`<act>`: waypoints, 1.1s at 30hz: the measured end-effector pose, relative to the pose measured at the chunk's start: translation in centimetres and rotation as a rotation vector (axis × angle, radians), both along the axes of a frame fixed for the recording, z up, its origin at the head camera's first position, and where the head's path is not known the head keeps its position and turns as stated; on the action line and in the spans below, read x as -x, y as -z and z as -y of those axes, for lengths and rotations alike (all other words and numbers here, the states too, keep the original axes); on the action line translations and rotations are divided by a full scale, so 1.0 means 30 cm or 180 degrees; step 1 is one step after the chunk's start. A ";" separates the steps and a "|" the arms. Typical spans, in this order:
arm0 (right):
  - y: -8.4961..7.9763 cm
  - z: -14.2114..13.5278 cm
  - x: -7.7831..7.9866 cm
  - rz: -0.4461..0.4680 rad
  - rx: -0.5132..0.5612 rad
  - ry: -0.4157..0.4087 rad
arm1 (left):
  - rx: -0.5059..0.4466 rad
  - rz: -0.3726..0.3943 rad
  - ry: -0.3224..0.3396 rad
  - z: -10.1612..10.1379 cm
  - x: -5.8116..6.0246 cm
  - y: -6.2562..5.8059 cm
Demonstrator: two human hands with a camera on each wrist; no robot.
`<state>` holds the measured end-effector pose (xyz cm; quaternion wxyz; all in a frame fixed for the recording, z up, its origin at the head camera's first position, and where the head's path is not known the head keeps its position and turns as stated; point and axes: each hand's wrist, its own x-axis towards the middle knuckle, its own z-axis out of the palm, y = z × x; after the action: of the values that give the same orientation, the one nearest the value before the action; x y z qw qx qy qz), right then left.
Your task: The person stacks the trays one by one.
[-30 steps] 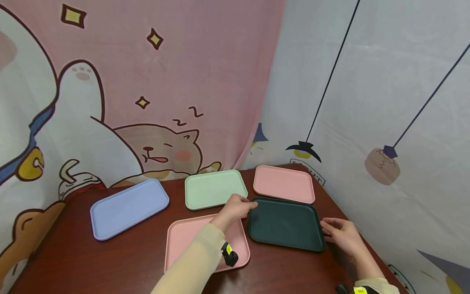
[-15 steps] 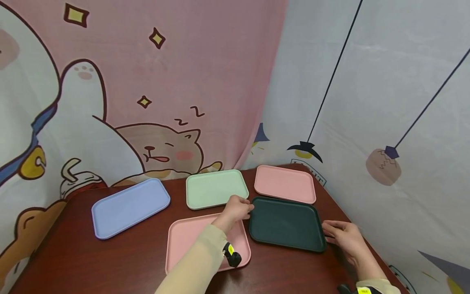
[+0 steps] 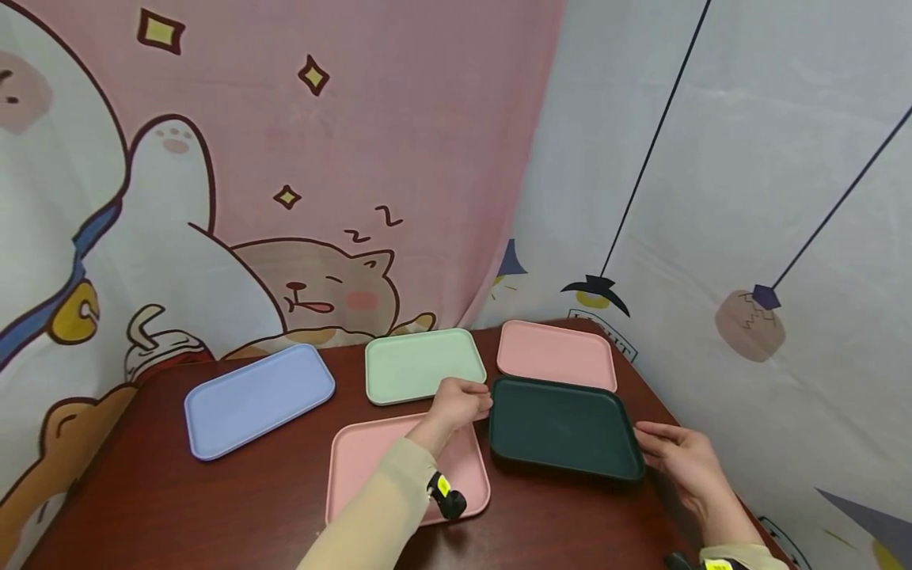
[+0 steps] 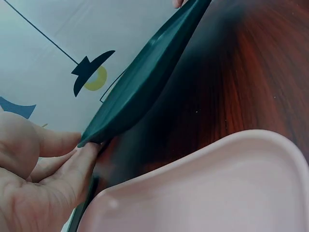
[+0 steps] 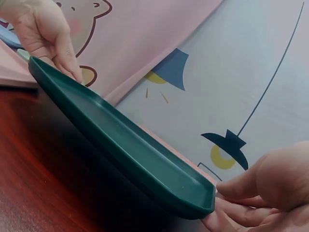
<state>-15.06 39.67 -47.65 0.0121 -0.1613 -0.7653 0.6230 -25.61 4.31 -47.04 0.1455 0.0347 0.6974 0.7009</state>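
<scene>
Above the right part of the table (image 3: 271, 514), both hands hold a dark green tray (image 3: 563, 427) clear of the surface, with a shadow beneath it. The left hand (image 3: 459, 402) pinches its left end, thumb on the rim and fingers below; the right hand (image 3: 680, 459) pinches its right end the same way, close to the table's right edge. Under the left sleeve (image 3: 378, 507), which has a small black camera (image 3: 447, 500) at the wrist, a pink tray (image 3: 363, 455) lies on the middle of the table. Beyond the dark tray, a second pink tray (image 3: 556, 356) sits at the far right corner. Left of that, along the far edge, is a light green tray (image 3: 420, 364), and a blue tray (image 3: 260, 402) lies slanted towards the far left corner. Behind the far edge hangs a pink cloth (image 3: 442, 119) printed with cartoon animals; a pale cloth (image 3: 805, 190) with printed lamps runs alongside the right edge.
</scene>
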 end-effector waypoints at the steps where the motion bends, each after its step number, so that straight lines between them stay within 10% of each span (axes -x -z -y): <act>1: -0.004 0.002 -0.001 -0.0016 0.0029 0.0018 | -0.0014 0.0002 -0.0003 0.006 -0.003 -0.001; 33: -0.120 0.170 0.003 -0.0413 0.0492 -0.0159 | -0.0431 0.0004 -0.0225 0.258 -0.105 -0.116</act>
<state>-15.15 34.58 -44.06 0.0335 -0.1019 -0.7163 0.6895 -22.46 -3.44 -43.57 0.1185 0.0194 0.6490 0.7512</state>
